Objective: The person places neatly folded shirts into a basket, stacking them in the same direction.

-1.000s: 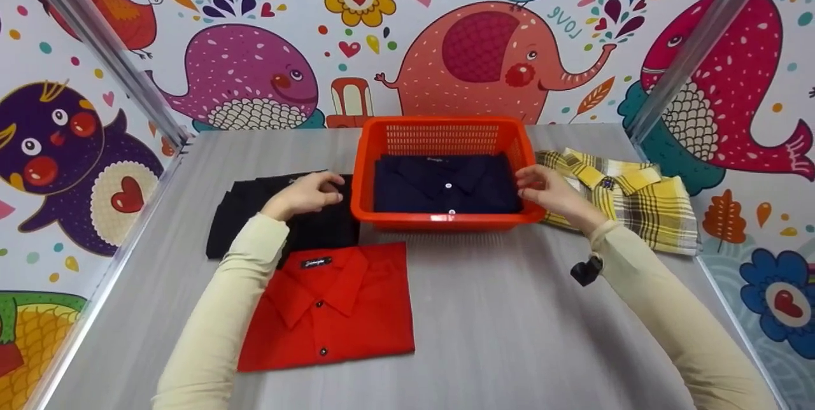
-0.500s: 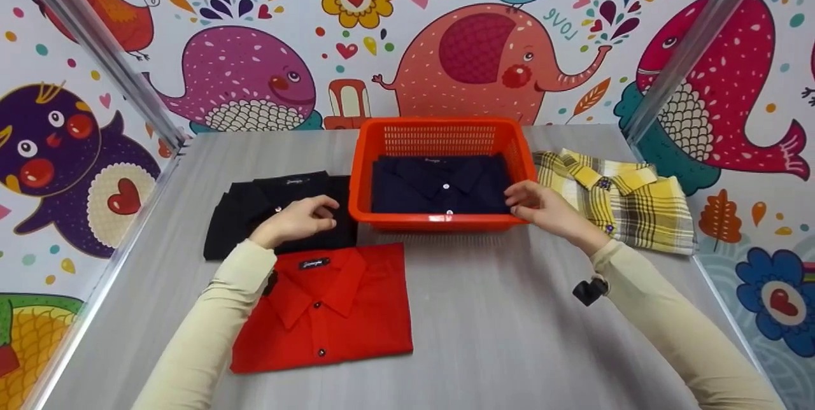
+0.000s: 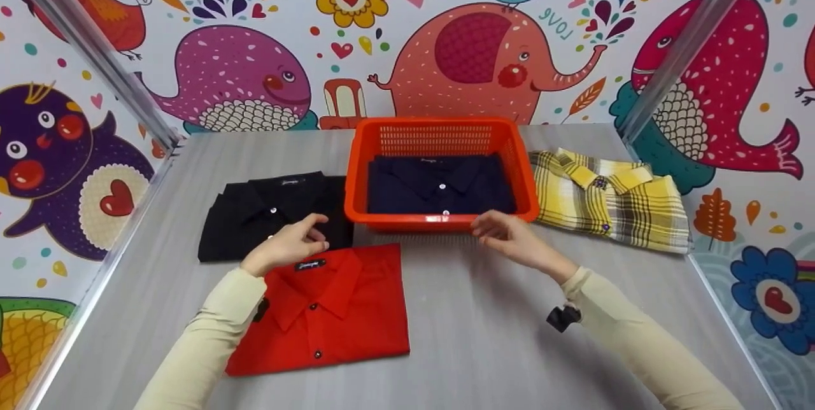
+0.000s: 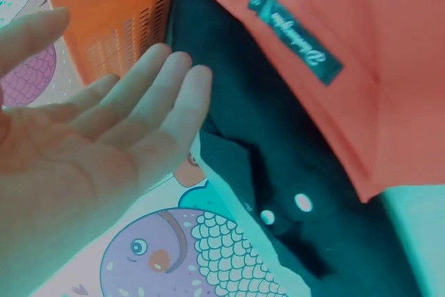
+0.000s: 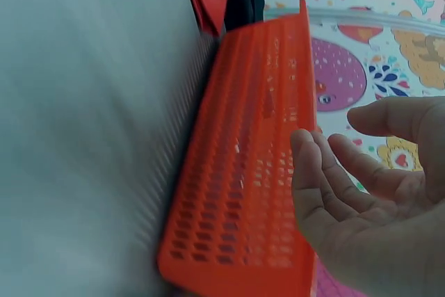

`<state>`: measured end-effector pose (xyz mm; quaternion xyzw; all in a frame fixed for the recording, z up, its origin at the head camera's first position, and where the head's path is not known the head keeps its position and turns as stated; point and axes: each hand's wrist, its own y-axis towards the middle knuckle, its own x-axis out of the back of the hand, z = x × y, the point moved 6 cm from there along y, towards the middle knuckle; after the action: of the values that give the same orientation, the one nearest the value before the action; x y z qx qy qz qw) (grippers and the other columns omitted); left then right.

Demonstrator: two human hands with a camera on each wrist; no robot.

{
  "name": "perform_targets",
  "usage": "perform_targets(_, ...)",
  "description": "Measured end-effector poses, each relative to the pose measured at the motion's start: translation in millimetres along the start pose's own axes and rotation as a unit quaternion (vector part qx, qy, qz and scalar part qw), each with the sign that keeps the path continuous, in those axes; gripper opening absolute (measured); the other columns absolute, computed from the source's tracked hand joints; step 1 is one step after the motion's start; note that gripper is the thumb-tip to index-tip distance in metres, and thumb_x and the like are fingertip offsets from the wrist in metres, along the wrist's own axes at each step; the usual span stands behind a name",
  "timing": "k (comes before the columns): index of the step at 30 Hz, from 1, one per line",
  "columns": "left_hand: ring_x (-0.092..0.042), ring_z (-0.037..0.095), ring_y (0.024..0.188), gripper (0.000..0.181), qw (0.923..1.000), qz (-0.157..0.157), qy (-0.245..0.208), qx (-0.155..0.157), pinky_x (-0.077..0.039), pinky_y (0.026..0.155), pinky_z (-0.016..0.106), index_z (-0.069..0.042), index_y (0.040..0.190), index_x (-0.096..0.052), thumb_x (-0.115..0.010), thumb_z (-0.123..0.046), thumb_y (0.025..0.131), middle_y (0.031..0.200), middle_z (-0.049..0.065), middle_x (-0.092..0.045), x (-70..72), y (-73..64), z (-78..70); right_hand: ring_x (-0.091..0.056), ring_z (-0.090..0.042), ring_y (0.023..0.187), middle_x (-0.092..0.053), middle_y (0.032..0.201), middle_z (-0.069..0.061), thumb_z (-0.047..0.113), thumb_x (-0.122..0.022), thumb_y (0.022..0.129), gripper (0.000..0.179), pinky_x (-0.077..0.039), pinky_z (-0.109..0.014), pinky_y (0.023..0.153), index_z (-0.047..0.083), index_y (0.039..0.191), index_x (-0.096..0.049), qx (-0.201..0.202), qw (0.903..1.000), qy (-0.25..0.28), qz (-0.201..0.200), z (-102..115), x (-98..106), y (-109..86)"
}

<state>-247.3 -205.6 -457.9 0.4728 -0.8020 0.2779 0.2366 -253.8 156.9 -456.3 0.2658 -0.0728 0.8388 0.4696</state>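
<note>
My left hand (image 3: 290,244) hovers over the lower part of a folded black shirt (image 3: 239,212), its fingers relaxed and holding nothing. Just below it lies a folded red shirt (image 3: 356,314), whose collar label (image 4: 295,36) shows in the left wrist view. In front of the near rim of an orange plastic basket (image 3: 439,222) is my right hand (image 3: 519,241), loosely bent and without anything in it. Inside the basket lies a folded navy shirt (image 3: 414,190) with white buttons. The right wrist view shows the basket's slotted side (image 5: 243,151) beside the right hand's fingers.
To the right of the basket lies a folded yellow plaid shirt (image 3: 617,206). The grey table (image 3: 484,346) is bounded by printed cartoon walls (image 3: 255,79) and metal corner posts (image 3: 694,47).
My right hand has moved left and toward me, from the basket's right side to before its near rim. My left hand has drawn back toward the red shirt. The shirts stay in place.
</note>
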Motion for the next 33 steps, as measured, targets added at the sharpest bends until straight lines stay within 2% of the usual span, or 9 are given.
perform_targets(6, -0.063, 0.032, 0.095, 0.049, 0.9999, -0.001, -0.012, -0.005, -0.049, 0.079, 0.041, 0.010, 0.136, -0.039, -0.056, -0.007, 0.094, 0.105, 0.018, -0.063, -4.6, -12.6, 11.9, -0.063, -0.029, 0.092, -0.064, 0.103, -0.022, -0.003, -0.061, 0.088, 0.025, -0.051, -0.034, 0.080, -0.009, 0.112, -0.059, -0.007, 0.9993, 0.016, 0.033, -20.7, -32.9, -0.8)
perform_targets(11, -0.062, 0.033, 0.094, 0.049, 0.9997, -0.015, -0.013, 0.010, -0.050, 0.078, 0.041, 0.011, 0.134, -0.041, -0.059, -0.008, 0.093, 0.103, 0.019, -0.062, -6.1, -21.8, 25.0, -0.064, -0.035, 0.088, -0.065, 0.099, -0.024, -0.005, -0.060, 0.086, 0.026, -0.052, -0.034, 0.075, -0.010, 0.111, -0.058, -0.019, 0.9966, 0.036, 0.071, -28.9, -62.3, -3.4)
perform_targets(18, -0.061, 0.032, 0.088, 0.044, 0.9984, -0.053, 0.013, 0.014, -0.049, 0.076, 0.043, 0.012, 0.126, -0.047, -0.062, -0.007, 0.090, 0.099, 0.020, -0.064, 0.3, -36.4, 44.6, -0.063, -0.044, 0.085, -0.062, 0.102, -0.028, -0.010, -0.057, 0.086, 0.030, -0.055, -0.049, 0.068, -0.013, 0.115, -0.053, -0.036, 0.9892, 0.101, 0.099, -29.6, -91.4, -2.0)
perform_targets(22, -0.060, 0.037, 0.093, 0.042, 0.9972, -0.070, 0.003, 0.024, -0.049, 0.078, 0.046, 0.012, 0.125, -0.048, -0.062, -0.006, 0.090, 0.101, 0.024, -0.063, 4.6, -46.3, 56.3, -0.062, -0.045, 0.088, -0.061, 0.103, -0.030, -0.011, -0.056, 0.087, 0.034, -0.055, -0.044, 0.070, -0.015, 0.119, -0.049, -0.038, 0.9892, 0.107, 0.093, -30.6, -102.4, 0.0)
perform_targets(28, -0.057, 0.047, 0.103, 0.041, 0.9943, -0.094, -0.018, 0.047, -0.048, 0.084, 0.052, 0.013, 0.124, -0.047, -0.061, -0.006, 0.091, 0.112, 0.033, -0.057, 15.1, -64.4, 74.0, -0.060, -0.043, 0.099, -0.060, 0.109, -0.030, -0.010, -0.057, 0.088, 0.037, -0.051, -0.033, 0.081, -0.014, 0.123, -0.047, -0.054, 0.9899, 0.123, 0.046, -32.1, -112.3, 4.6)
perform_targets(31, -0.055, 0.049, 0.106, 0.042, 0.9928, -0.096, -0.035, 0.062, -0.049, 0.084, 0.051, 0.016, 0.125, -0.044, -0.058, -0.004, 0.091, 0.115, 0.035, -0.054, 18.2, -73.0, 85.3, -0.057, -0.043, 0.106, -0.055, 0.118, -0.032, -0.007, -0.057, 0.088, 0.041, -0.051, -0.035, 0.084, -0.014, 0.126, -0.044, -0.077, 0.9847, 0.153, 0.032, -32.0, -116.3, 5.8)
perform_targets(33, -0.053, 0.049, 0.108, 0.042, 0.9912, -0.100, -0.044, 0.076, -0.049, 0.084, 0.049, 0.017, 0.126, -0.043, -0.057, -0.003, 0.092, 0.115, 0.035, -0.053, 19.1, -77.3, 92.7, -0.054, -0.043, 0.111, -0.051, 0.125, -0.033, -0.006, -0.056, 0.088, 0.046, -0.051, -0.038, 0.086, -0.015, 0.130, -0.041, -0.104, 0.9741, 0.198, 0.032, -32.7, -120.0, 5.7)
